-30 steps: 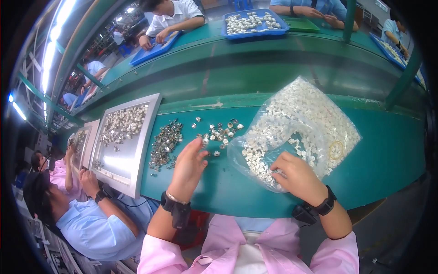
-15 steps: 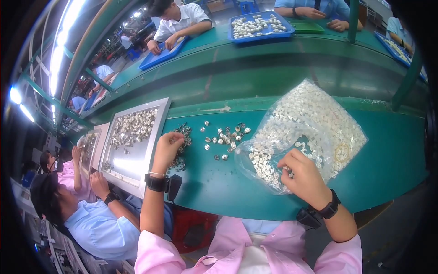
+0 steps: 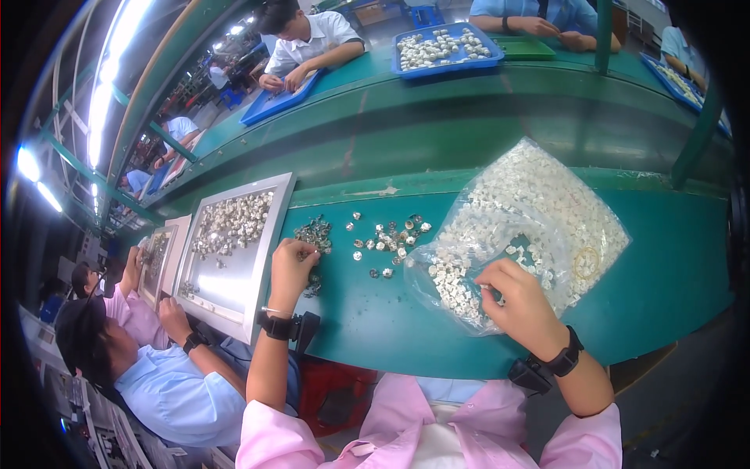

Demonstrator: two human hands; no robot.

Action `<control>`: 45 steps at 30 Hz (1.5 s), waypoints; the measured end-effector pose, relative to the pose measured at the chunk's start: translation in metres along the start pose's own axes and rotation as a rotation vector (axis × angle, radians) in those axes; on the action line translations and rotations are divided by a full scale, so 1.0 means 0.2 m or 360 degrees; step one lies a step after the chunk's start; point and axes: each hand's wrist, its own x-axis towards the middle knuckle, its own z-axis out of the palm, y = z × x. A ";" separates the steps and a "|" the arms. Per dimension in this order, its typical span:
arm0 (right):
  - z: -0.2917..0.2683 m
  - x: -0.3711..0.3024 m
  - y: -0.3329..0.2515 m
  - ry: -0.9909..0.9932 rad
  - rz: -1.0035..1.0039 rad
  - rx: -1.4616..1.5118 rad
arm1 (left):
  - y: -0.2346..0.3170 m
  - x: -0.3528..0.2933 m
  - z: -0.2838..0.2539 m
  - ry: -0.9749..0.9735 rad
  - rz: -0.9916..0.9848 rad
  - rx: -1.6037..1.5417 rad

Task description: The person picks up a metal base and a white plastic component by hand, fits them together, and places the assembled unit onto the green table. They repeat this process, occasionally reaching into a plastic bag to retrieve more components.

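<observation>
The left hand (image 3: 293, 264) rests on the green table (image 3: 375, 320) at centre left of the frame, fingers curled down onto a small heap of dark metal parts (image 3: 315, 234); whether the fingertips pinch a part cannot be told, as the palm hides them. The right hand (image 3: 517, 301) sits at lower centre right, at the mouth of a clear plastic bag (image 3: 539, 219) filled with small pale parts; its fingers are drawn together on the bag's lower edge, touching the film and the parts beneath it. The bag lies flat on the table, extending from the hand toward the upper right. Between the two hands, a loose scatter of small round parts (image 3: 387, 238) lies on the table surface, just left of the bag. A shallow metal tray (image 3: 269, 250) holding more parts stands at the table's left edge, touching distance from the left hand. Both wrists carry dark bands. At lower left, another person in a light blue shirt (image 3: 168, 391) works beside a second tray (image 3: 160, 258). At the top of the frame, a blue tray (image 3: 445, 51) of parts rests on the far table.
</observation>
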 end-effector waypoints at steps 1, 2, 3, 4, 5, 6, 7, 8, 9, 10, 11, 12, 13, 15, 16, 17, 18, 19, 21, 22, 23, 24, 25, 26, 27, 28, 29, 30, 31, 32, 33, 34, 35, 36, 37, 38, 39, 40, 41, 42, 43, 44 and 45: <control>0.01 0.00 0.01 0.0039 -0.0025 -0.0007 | 0.02 -0.01 -0.01 0.0009 -0.0029 -0.0017; 0.01 0.00 0.01 0.0077 -0.0050 -0.0014 | 0.03 -0.02 -0.02 0.0017 -0.0058 -0.0035; 0.01 0.00 0.01 0.0077 -0.0049 -0.0018 | 0.06 -0.04 -0.03 0.0017 -0.0058 -0.0040; 0.01 0.00 0.01 0.0074 -0.0049 0.0008 | 0.11 -0.08 -0.03 0.0007 -0.0145 -0.0388; 0.01 0.00 0.01 0.0071 -0.0049 0.0034 | 0.16 -0.12 -0.03 -0.0004 -0.0235 -0.0737; 0.01 0.00 0.00 0.0066 -0.0053 0.0064 | 0.21 -0.16 -0.03 -0.0012 -0.0328 -0.1082; 0.00 0.00 -0.01 0.0065 -0.0042 0.0052 | 0.26 -0.21 -0.01 -0.0023 -0.0328 -0.1093; 0.00 0.00 -0.03 -0.0011 0.0015 0.0130 | 0.32 -0.25 0.02 -0.0168 -0.0222 -0.1468; -0.01 0.00 -0.05 -0.0092 0.0063 0.0215 | 0.36 -0.30 0.04 -0.0302 -0.0114 -0.1835; -0.01 0.00 -0.07 -0.0173 0.0113 0.0300 | 0.41 -0.35 0.05 -0.0302 -0.0119 -0.1844; -0.02 0.00 -0.08 -0.0176 0.0124 0.0285 | 0.47 -0.39 0.06 -0.0407 -0.0130 -0.1979; -0.02 0.00 -0.10 -0.0208 0.0160 0.0423 | 0.52 -0.43 0.07 -0.0512 -0.0144 -0.2112; -0.02 0.01 -0.11 -0.0237 0.0196 0.0562 | 0.55 -0.46 0.09 -0.0519 -0.0149 -0.2127; -0.03 0.01 -0.13 -0.0273 0.0234 0.0693 | 0.62 -0.51 0.10 -0.0594 -0.0253 -0.2249; -0.03 0.01 -0.14 -0.0309 0.0194 0.0718 | 0.64 -0.53 0.12 -0.0638 -0.0304 -0.2310; -0.04 0.01 -0.14 -0.0345 0.0154 0.0745 | 0.65 -0.54 0.13 -0.0647 -0.0307 -0.2321; -0.04 0.01 -0.15 -0.0380 0.0112 0.0773 | 0.66 -0.56 0.14 -0.0644 -0.0325 -0.2336; -0.03 0.01 -0.15 -0.0380 0.0121 0.0768 | 0.67 -0.57 0.15 -0.0641 -0.0347 -0.2347; -0.02 0.00 -0.16 -0.0381 0.0088 0.0797 | 0.70 -0.58 0.16 -0.0644 -0.0372 -0.2362; -0.01 0.00 -0.16 -0.0380 0.0072 0.0812 | 0.73 -0.59 0.16 -0.0655 -0.0382 -0.2387; -0.02 0.00 -0.16 -0.0379 0.0080 0.0809 | 0.75 -0.59 0.16 -0.0666 -0.0392 -0.2413; -0.02 0.00 -0.16 -0.0421 0.0082 0.0828 | 0.76 -0.59 0.15 -0.0671 -0.0401 -0.2433; -0.03 0.00 -0.16 -0.0463 0.0085 0.0847 | 0.75 -0.60 0.16 -0.0673 -0.0404 -0.2433; -0.03 0.00 -0.16 -0.0505 0.0088 0.0866 | 0.74 -0.61 0.18 -0.0700 -0.0364 -0.2489; -0.03 0.00 -0.16 -0.0506 0.0091 0.0868 | 0.73 -0.62 0.19 -0.0727 -0.0325 -0.2545; -0.03 0.00 -0.16 -0.0530 0.0109 0.0887 | 0.73 -0.62 0.20 -0.0753 -0.0285 -0.2602; -0.03 0.00 -0.15 -0.0549 0.0128 0.0903 | 0.73 -0.62 0.20 -0.0759 -0.0286 -0.2602; -0.02 0.00 -0.15 -0.0569 0.0146 0.0921 | 0.74 -0.62 0.20 -0.0773 -0.0298 -0.2534; -0.02 -0.01 -0.14 -0.0567 0.0149 0.0921 | 0.74 -0.62 0.19 -0.0786 -0.0310 -0.2466; -0.01 -0.01 -0.13 -0.0553 0.0146 0.0962 | 0.75 -0.62 0.19 -0.0798 -0.0322 -0.2397; 0.00 -0.02 -0.13 -0.0539 0.0143 0.1003 | 0.76 -0.62 0.19 -0.0800 -0.0323 -0.2397; 0.01 -0.02 -0.12 -0.0525 0.0138 0.1044 | 0.78 -0.62 0.19 -0.0734 -0.0211 -0.2312; 0.01 -0.02 -0.12 -0.0523 0.0139 0.1044 | 0.80 -0.62 0.19 -0.0668 -0.0100 -0.2226; 0.02 -0.02 -0.11 -0.0515 0.0153 0.1056 | 0.80 -0.62 0.19 -0.0601 0.0010 -0.2138; 0.02 -0.02 -0.11 -0.0507 0.0167 0.1068 | 0.80 -0.61 0.19 -0.0604 0.0010 -0.2138; 0.02 -0.02 -0.11 -0.0499 0.0181 0.1079 | 0.80 -0.61 0.19 -0.0592 0.0025 -0.2069; 0.02 -0.02 -0.11 -0.0499 0.0180 0.1080 | 0.80 -0.61 0.19 -0.0578 0.0038 -0.1997; 0.01 -0.02 -0.11 -0.0507 0.0186 0.1055 | 0.80 -0.61 0.19 -0.0564 0.0051 -0.1926; 0.00 -0.01 -0.12 -0.0515 0.0192 0.1029 | 0.79 -0.61 0.19 -0.0565 0.0051 -0.1926; 0.00 -0.01 -0.12 -0.0522 0.0198 0.1004 | 0.76 -0.61 0.19 -0.0664 -0.0029 -0.2062; 0.00 -0.01 -0.12 -0.0522 0.0198 0.1004 | 0.74 -0.61 0.20 -0.0764 -0.0111 -0.2198; 0.00 -0.01 -0.12 -0.0526 0.0202 0.1006 | 0.73 -0.61 0.20 -0.0866 -0.0195 -0.2332; 0.00 -0.01 -0.12 -0.0530 0.0204 0.1007 | 0.73 -0.61 0.20 -0.0867 -0.0196 -0.2332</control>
